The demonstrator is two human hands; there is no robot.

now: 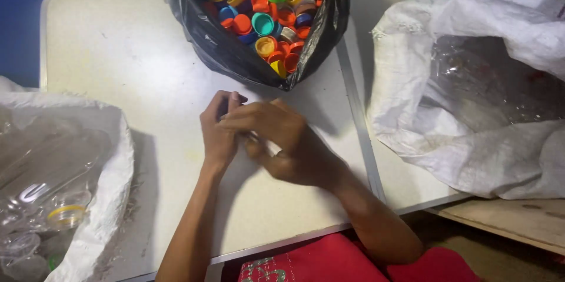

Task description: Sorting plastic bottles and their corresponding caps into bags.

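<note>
One view only, from the head, looking steeply down and a little forward over a pale table (118, 52). It sits close: the forearms rise from the bottom edge and both hands, the left hand (219, 132) and right hand (276, 135), meet just below centre of frame. At the top middle a black bag of coloured caps (265, 11) is cut off by the upper edge. White sacks crowd both sides, one at lower left (112, 158), one filling the right (471, 111) (both run out of frame). With no second view, nothing is shared.
</note>
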